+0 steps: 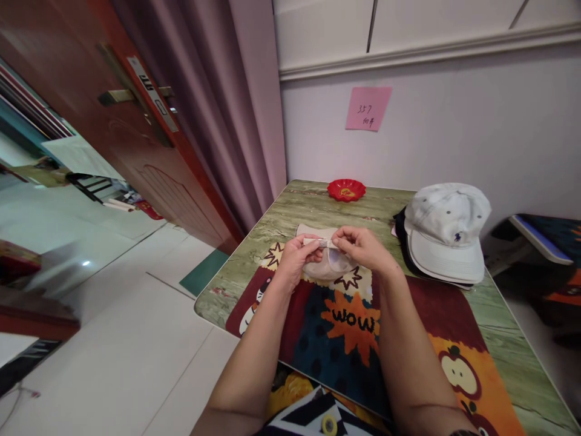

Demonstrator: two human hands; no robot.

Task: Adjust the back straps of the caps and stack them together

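A pale beige cap (318,270) rests on the patterned mat, its brim pointing away from me and its back opening towards me. My left hand (296,259) pinches one end of the cap's back strap (325,243), thumb on top. A small light-coloured buckle or fastener seems to sit on the strap between my hands, too small to make out well. My right hand (364,247) is closed on the strap's other end with thumb and forefinger. My fingers hide part of the brim and strap.
A stack of caps with a white one (447,227) on top stands at the table's right. A red scalloped dish (346,190) lies near the wall. The colourful mat (336,339) covers the front of the green wood-patterned table (290,209). An open door (181,163) is on the left.
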